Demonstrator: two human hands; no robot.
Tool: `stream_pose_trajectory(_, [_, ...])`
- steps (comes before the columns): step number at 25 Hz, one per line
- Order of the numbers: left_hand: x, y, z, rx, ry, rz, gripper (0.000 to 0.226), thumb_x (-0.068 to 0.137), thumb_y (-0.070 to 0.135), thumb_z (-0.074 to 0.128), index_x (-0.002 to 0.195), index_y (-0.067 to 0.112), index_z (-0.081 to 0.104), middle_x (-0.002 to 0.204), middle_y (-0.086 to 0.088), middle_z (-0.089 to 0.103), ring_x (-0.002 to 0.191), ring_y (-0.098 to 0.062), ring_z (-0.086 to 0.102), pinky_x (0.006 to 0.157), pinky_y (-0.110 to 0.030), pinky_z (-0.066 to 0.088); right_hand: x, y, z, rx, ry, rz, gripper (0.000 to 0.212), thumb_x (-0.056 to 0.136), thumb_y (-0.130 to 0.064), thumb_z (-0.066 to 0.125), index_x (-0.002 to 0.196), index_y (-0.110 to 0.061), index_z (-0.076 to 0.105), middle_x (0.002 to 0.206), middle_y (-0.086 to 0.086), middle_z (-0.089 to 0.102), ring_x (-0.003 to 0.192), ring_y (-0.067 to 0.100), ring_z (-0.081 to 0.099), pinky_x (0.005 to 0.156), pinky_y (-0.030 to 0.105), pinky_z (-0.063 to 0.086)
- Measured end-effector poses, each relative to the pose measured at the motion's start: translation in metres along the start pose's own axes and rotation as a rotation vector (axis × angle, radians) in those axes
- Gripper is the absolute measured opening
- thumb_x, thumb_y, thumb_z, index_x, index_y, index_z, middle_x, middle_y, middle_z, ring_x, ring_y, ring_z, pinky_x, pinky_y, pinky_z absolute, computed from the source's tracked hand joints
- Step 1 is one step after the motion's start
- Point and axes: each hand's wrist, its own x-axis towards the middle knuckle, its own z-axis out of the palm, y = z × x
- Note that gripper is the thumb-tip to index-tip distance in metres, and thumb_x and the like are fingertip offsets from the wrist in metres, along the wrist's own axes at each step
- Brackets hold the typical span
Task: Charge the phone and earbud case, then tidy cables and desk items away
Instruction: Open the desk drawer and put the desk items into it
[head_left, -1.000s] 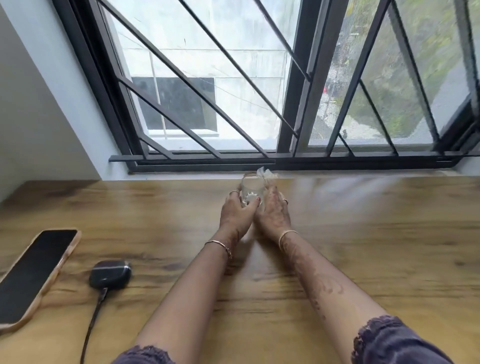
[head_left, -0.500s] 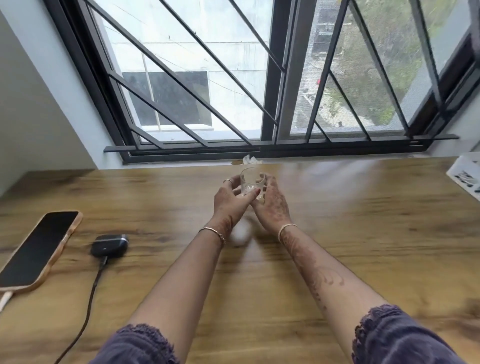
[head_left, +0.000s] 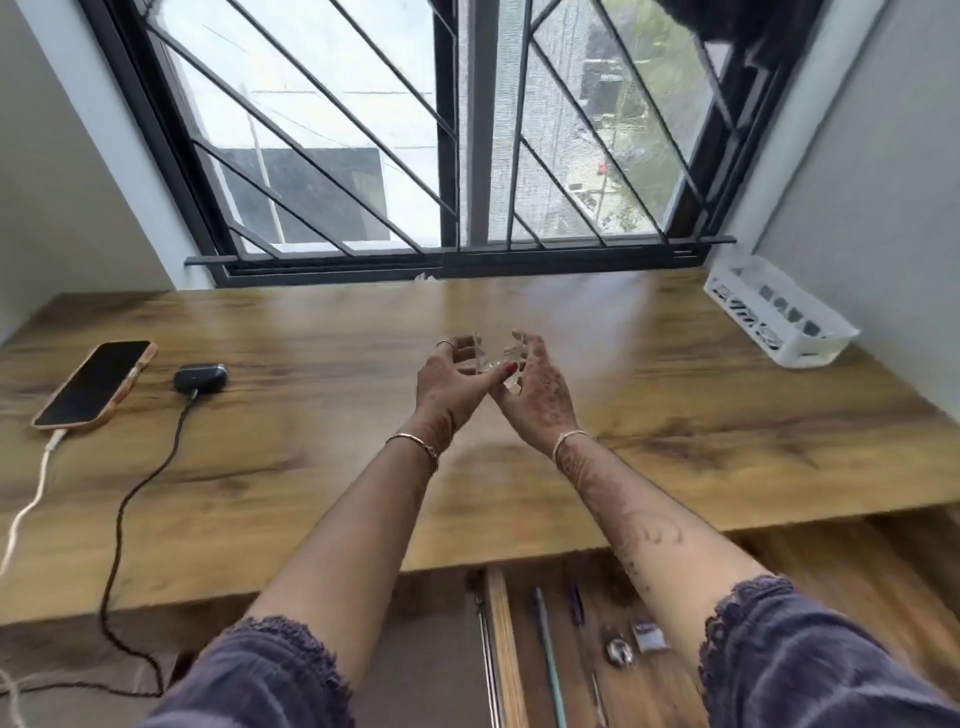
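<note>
Clear glass (head_left: 493, 358) is off the back of the bench (head_left: 675, 415) and coming toward the person.
Left hand (head_left: 449, 382) and right hand (head_left: 540, 400) are both curled round it, holding it above the wood; a second ago it stood by the window frame. The phone (head_left: 93, 384), on its white cable (head_left: 31, 493), and the earbud case (head_left: 201, 378), on its dark cable (head_left: 124, 499), lie at the left. Charging looks settled and tidying is under way, with the glass probably bound for the open drawer (head_left: 571, 649) or the white basket (head_left: 779, 322).

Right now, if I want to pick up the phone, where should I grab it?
Probably by its two long edges, near the middle, with your fingers coming down from above. The phone lies flat and screen up on the desk, so only its thin edges offer a hold. Stay off the near short end, because the white cable is plugged in there.
</note>
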Motion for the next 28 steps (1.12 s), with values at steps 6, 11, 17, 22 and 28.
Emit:
stream_pose_trajectory(6, [-0.104,0.012,0.047,-0.014,-0.078,-0.007,0.068,0.061,0.038,0.086,0.123,0.026,0.059,0.112,0.004,0.064,0.099,-0.013,0.064,0.096,-0.04,0.052,-0.104,0.013,-0.082,-0.027,-0.007,0.032,0.067,0.083,-0.042,0.065,0.137,-0.017,0.034,0.13,0.008,0.056,0.115,0.03,0.057,0.097,0.04,0.046])
stream_pose_trajectory(11, [-0.169,0.007,0.092,-0.008,-0.112,-0.027,0.073,0.048,0.05,0.084,0.115,0.029,0.062,0.107,0.004,0.069,0.099,-0.013,0.066,0.093,-0.043,0.053,-0.172,0.037,-0.131,-0.054,-0.019,0.074,0.069,0.081,-0.036,0.067,0.139,-0.02,0.033,0.131,0.009,0.057,0.115,0.032,0.057,0.096,0.036,0.044])
stream_pose_trajectory(17, [-0.213,-0.005,0.144,-0.034,-0.293,-0.065,0.061,0.063,0.025,0.087,0.117,0.022,0.06,0.109,-0.002,0.069,0.091,-0.013,0.069,0.086,-0.033,0.057,-0.229,0.076,-0.168,-0.157,0.052,0.202,0.067,0.073,-0.044,0.065,0.133,-0.035,0.038,0.117,-0.002,0.067,0.109,0.023,0.062,0.088,0.032,0.05])
stream_pose_trajectory(22, [-0.218,-0.023,0.183,-0.085,-0.435,-0.157,0.055,0.066,0.022,0.083,0.116,0.027,0.061,0.112,-0.003,0.069,0.098,-0.015,0.068,0.085,-0.041,0.058,-0.241,0.113,-0.19,-0.216,0.075,0.288,0.066,0.069,-0.047,0.072,0.127,-0.029,0.045,0.112,-0.006,0.068,0.104,0.018,0.064,0.081,0.026,0.048])
stream_pose_trajectory(28, [-0.214,-0.06,0.206,0.014,-0.425,-0.209,0.032,0.073,0.024,0.077,0.103,0.025,0.067,0.103,0.001,0.072,0.096,-0.01,0.067,0.08,-0.029,0.058,-0.235,0.166,-0.204,-0.192,0.122,0.54,0.061,0.065,-0.04,0.08,0.115,-0.026,0.048,0.109,-0.004,0.069,0.104,0.018,0.065,0.081,0.025,0.048])
